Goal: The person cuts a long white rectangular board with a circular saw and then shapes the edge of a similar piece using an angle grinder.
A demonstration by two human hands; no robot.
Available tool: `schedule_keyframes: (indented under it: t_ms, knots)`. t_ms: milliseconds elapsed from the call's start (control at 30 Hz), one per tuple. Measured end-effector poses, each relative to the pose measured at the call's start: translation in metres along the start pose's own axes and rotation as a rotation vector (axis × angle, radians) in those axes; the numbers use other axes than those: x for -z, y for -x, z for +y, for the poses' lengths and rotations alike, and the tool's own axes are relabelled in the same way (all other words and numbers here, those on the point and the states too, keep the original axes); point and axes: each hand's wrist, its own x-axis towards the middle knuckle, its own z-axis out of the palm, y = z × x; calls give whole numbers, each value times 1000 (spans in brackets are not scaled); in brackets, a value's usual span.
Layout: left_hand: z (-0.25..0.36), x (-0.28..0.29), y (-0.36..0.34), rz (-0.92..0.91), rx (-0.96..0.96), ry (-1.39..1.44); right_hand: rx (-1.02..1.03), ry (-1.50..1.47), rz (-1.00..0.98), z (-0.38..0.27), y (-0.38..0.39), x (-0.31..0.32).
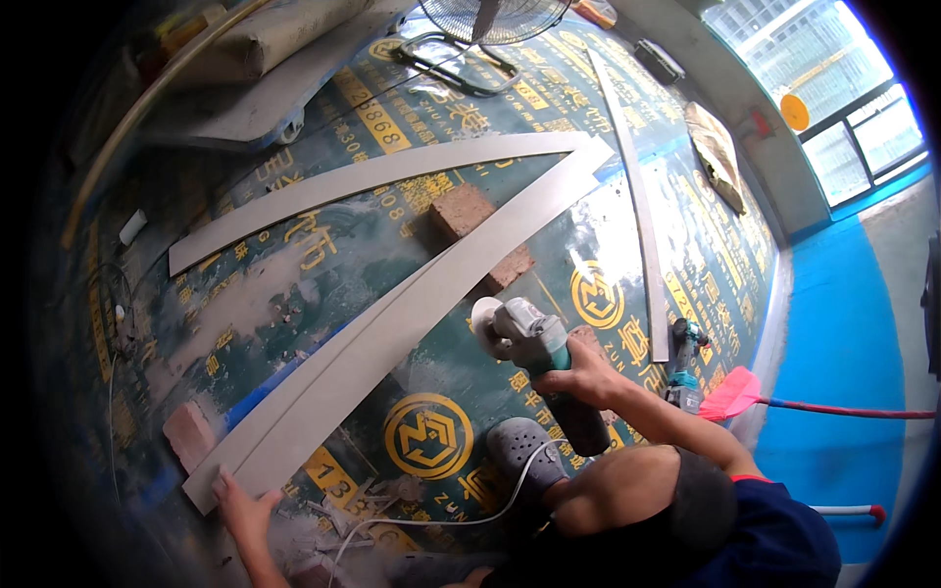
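My right hand (585, 372) is wrapped round the body of an angle grinder (537, 338). Its round disc (484, 316) faces a long pale tile strip (392, 304), with a gap between them. A lengthwise line runs along this strip, which rests on red bricks (461, 210). At the near left end, my left hand (245, 512) grips the strip, thumb spread to the side; its undersides are hidden. Another brick (190, 433) lies by that end. Behind, a second pale strip (372, 188) meets the first at the far end.
Printed green sheeting covers the dusty floor. A narrow strip (635, 206) lies to the right, near a cordless drill (685, 363) and a pink broom head (732, 394). A fan (495, 18) stands at the back. A white cord (441, 522) crosses by my grey clog (524, 453).
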Motion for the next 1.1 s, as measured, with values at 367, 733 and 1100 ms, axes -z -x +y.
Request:
schedule_keyframes:
  t_ms: [367,733,1100]
  knots:
    - [119,-48,5,67,-683,-81,34,-120,-12,16,-9,-8]
    - [135,-35,-13,342,-748,-170,58,-81,7,24,-11,-1]
    - [128,-34,-25,427,-773,-265,148,203,58,-21,-24,-33]
